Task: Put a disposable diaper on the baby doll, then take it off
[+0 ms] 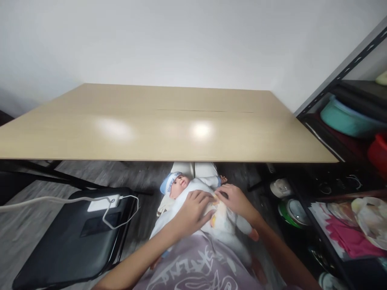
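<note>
Left fingers (200, 197), right fingers (229, 189) on a clothed doll (223, 224), grip unclear.

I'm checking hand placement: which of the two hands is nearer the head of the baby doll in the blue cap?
The left hand, over the white-clothed baby doll, is nearer; the right hand lies to its right, farther from the head.

Both bare forearms (151, 254) angled inward; the bare left hand (193, 211) and bare right hand (240, 202) lay palm-down, close together, fingers (200, 196) loosely bent.
</note>
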`<control>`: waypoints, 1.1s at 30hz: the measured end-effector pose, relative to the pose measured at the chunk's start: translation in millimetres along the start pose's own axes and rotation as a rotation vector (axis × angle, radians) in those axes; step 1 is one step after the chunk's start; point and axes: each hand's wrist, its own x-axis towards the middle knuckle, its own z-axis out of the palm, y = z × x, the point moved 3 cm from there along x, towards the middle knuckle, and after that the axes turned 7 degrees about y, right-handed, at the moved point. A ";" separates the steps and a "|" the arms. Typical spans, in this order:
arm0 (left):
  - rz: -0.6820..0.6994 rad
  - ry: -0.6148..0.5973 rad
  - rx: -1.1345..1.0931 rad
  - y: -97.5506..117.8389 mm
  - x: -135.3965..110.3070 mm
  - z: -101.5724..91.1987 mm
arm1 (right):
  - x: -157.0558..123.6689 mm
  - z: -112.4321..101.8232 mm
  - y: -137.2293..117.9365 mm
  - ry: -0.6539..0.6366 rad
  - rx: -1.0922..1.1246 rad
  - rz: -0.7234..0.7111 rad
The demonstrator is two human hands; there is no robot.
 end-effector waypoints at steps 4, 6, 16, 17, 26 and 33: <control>-0.005 0.037 -0.033 -6.5 -2.6 8.5 | 7.7 -2.9 23.6 0.050 -0.101 0.012; -0.006 0.072 -0.082 -8.3 -4.5 7.7 | 9.5 -7.0 25.0 0.092 -0.123 0.025; -0.075 0.057 -0.302 -7.9 -23.6 -12.1 | -3.1 3.1 -47.1 -0.183 0.105 -0.221; -0.089 0.055 -0.283 -8.1 -24.5 -12.7 | -2.6 3.3 -46.9 -0.180 0.106 -0.209; -0.046 -0.020 -0.102 -7.2 -1.5 4.7 | -6.7 -3.0 -27.1 -0.165 0.075 -0.195; -0.050 -0.020 -0.272 2.1 -11.9 -8.8 | -5.5 -1.1 -39.8 -0.107 0.094 -0.186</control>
